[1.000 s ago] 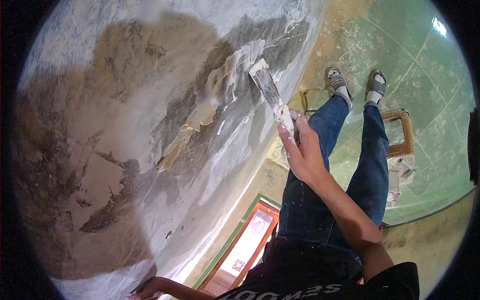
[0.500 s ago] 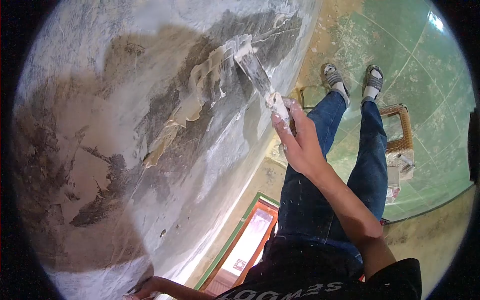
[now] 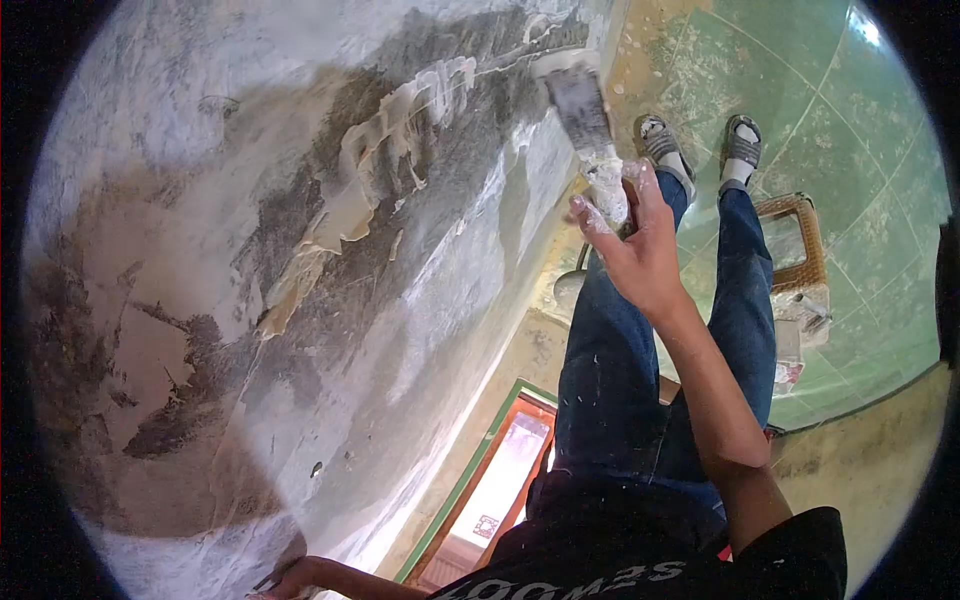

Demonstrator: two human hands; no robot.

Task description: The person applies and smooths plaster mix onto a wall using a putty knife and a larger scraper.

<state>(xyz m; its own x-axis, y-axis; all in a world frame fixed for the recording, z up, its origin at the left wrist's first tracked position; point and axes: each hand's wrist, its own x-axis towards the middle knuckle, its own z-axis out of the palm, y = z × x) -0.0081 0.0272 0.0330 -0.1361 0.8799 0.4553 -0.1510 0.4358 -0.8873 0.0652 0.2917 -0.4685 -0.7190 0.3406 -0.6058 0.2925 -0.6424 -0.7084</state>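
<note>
My right hand (image 3: 635, 235) is wrapped round the plaster-caked handle of a putty knife (image 3: 583, 110). The wide metal blade points up and left, with pale paste along its front edge, close to the right edge of the grey, patchy wall (image 3: 440, 270). A ragged streak of wet cream filler (image 3: 345, 210) runs diagonally across the wall. At the bottom left, my left hand (image 3: 283, 580) is beside the wall, its fingers round a thin dark object that I cannot make out.
A brown woven-frame stool or chair (image 3: 805, 245) and a pale, smeared container (image 3: 788, 345) stand right of my legs. The green tiled floor (image 3: 850, 150) has white splashes. A window-like opening with a green and orange frame (image 3: 500, 470) shows at the bottom.
My right hand and the putty knife have moved right and away from the filler streak; the blade now sits by the wall's right edge. My left hand has barely moved.
</note>
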